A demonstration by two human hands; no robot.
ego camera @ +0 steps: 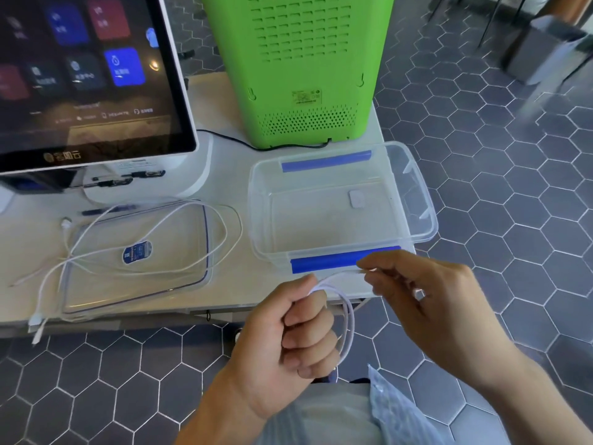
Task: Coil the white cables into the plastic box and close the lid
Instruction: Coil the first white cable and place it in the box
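My left hand (295, 338) grips a coiled white cable (348, 319) in a fist, below the table's front edge. My right hand (426, 303) pinches the free end of that cable just in front of the clear plastic box (263, 226). The box stands open on the white table, with blue clips on its near and far sides and a small white item inside. Its clear lid (106, 293) lies flat to the left, with a blue sticker in the middle. More loose white cables (221, 220) sprawl over the lid and hang off the table's front edge.
A touchscreen terminal (90, 78) stands at the back left of the white table (231, 284). Behind the box is a green vented device (298, 59) with a black cord. Grey hexagon floor tiles surround the table; a grey bin (545, 49) stands far right.
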